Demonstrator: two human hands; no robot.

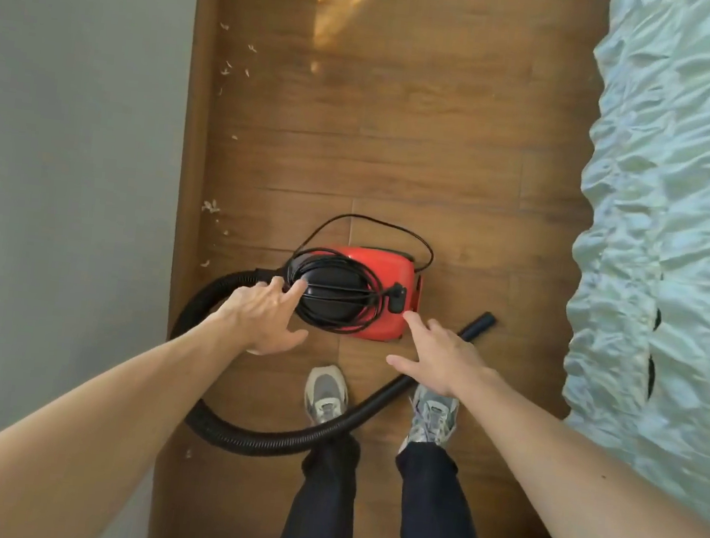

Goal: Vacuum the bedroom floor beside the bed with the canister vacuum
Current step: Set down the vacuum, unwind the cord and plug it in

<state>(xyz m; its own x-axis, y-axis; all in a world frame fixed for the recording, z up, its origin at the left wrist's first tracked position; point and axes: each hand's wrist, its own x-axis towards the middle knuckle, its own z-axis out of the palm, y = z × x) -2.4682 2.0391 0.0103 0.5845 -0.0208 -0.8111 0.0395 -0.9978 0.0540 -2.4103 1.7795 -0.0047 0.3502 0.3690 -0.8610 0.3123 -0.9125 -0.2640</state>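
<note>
Bed (678,215): right edge, pale rumpled cover.
Floor (401,142): wood planks between wall and bed.
Hose (239,432): black, looping from the vacuum's left end, nozzle near the bed.
Vacuum (388,268): red, on the floor — just beyond both hands.
Left hand (260,320): fingers spread, forefinger on the wound cord (331,314).
Right hand (444,357): fingers straight, holding nothing — forefinger at the vacuum's near corner.

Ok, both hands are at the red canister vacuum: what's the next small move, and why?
Probably pinch the black plug with the right hand and pull it free: the black power cord is wound round the red canister vacuum, where the left hand touches the coil.
</note>
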